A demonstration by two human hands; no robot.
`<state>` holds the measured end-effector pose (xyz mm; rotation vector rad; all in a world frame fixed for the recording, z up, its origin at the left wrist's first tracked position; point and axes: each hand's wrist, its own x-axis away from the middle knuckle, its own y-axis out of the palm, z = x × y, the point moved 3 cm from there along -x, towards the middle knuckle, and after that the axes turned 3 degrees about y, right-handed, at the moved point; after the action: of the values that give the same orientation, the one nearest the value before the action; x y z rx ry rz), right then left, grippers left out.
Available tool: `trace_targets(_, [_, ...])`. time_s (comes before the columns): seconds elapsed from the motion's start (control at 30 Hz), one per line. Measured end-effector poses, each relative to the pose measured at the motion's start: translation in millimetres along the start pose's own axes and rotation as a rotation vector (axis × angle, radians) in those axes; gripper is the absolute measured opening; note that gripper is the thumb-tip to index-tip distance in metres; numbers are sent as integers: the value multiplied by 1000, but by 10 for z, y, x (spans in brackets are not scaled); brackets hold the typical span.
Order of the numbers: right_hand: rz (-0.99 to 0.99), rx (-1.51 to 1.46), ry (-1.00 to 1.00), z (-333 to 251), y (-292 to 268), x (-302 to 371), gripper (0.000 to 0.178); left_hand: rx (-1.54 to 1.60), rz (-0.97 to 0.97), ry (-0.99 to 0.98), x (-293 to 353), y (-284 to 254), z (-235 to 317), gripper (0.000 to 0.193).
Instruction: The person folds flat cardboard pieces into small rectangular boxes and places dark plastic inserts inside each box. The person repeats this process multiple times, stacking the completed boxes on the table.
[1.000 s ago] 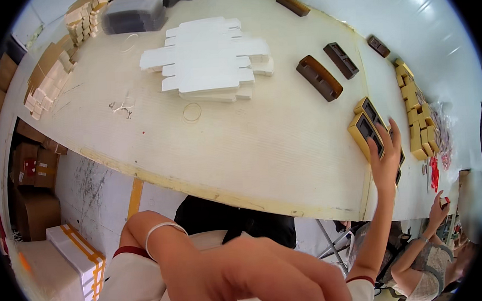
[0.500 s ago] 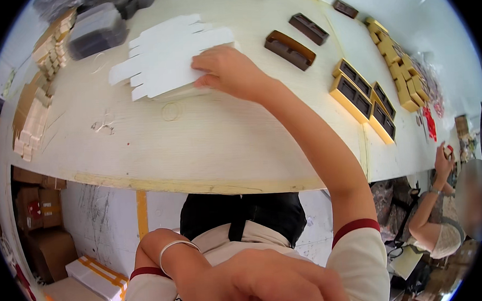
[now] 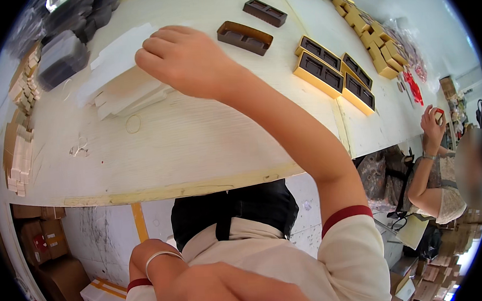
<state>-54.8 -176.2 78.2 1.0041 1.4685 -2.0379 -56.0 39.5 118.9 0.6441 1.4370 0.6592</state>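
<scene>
My right hand (image 3: 179, 58) reaches far over the table, its fingers closed on the right edge of a flat white card blank (image 3: 119, 64). The blank is tilted up, and its outline is smeared by motion. Beneath it lies a stack of more white card blanks (image 3: 132, 99) with uneven, tabbed edges. Close in front of my body, my left hand (image 3: 226, 290) is bent across my chest. Its fingertips are cut off at the lower edge, so what it may hold is hidden.
Two dark brown trays (image 3: 246, 37) lie right of the stack, with gold boxes holding dark inserts (image 3: 329, 72) beyond. More gold boxes (image 3: 374, 37) are piled at the far right. Clear plastic lids (image 3: 62, 59) stand at left. Another person (image 3: 434, 140) works at right.
My right hand has lifted the right side of the top blank off the stack, tilting it. My view has shifted, so the table things appear further left. My left hand stays near my chest.
</scene>
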Motion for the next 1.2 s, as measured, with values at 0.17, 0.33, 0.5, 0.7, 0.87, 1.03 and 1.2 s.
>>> trace_targets(0.17, [-32,209,19,-586,-1094,668,16,88,-54,-20,27,-63,18,11])
trace_targets(0.33, [-282,80,238,-1085,-1391,1522,18,43,39,-309,-18,-9,106,12])
trace_targets(0.5, [-251,-83,407,-1264,-1197,1777,27,-888,-144,-367,139,-344,304,23])
trace_targets(0.7, [-146,-447,817,-1030,-1109,1728,27,-2206,-328,-501,516,-932,405,23])
trace_targets(0.87, [-97,-180,804,-1037,-971,1674,31,-1999,118,-604,350,-1222,416,18])
trace_targets(1.03, [-318,-50,586,-1199,-1077,1686,38,-2480,-565,-322,349,-1161,320,20])
trace_targets(1.2, [-331,-51,505,-1365,-1137,1792,31,-2320,-575,-387,578,-1067,333,21])
